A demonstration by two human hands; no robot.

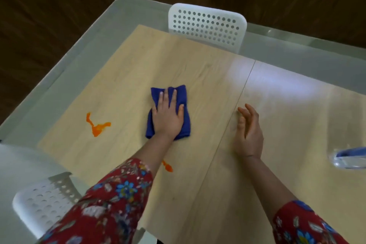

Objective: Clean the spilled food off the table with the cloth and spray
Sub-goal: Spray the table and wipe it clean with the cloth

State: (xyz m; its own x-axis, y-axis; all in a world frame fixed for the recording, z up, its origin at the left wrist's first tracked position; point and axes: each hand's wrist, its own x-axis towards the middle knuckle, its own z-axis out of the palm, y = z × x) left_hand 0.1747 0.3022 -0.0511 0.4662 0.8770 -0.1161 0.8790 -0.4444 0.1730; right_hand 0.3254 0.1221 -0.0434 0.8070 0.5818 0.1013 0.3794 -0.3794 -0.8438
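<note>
dining room: table [198, 69], chairs [208, 25]

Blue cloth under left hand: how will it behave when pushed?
Likely floppy: the blue cloth lies folded with soft rounded edges. Probably slides easily on the smooth table, but may bunch unless the flat left hand presses it.

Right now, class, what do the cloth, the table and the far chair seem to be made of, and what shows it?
Cloth: soft blue fabric, perhaps microfibre; thick folds, matte.
Table: pale wood-look top, likely laminate; grain lines, soft glare.
Far chair: white, probably moulded plastic; rounded edges, rows of holes.
</note>
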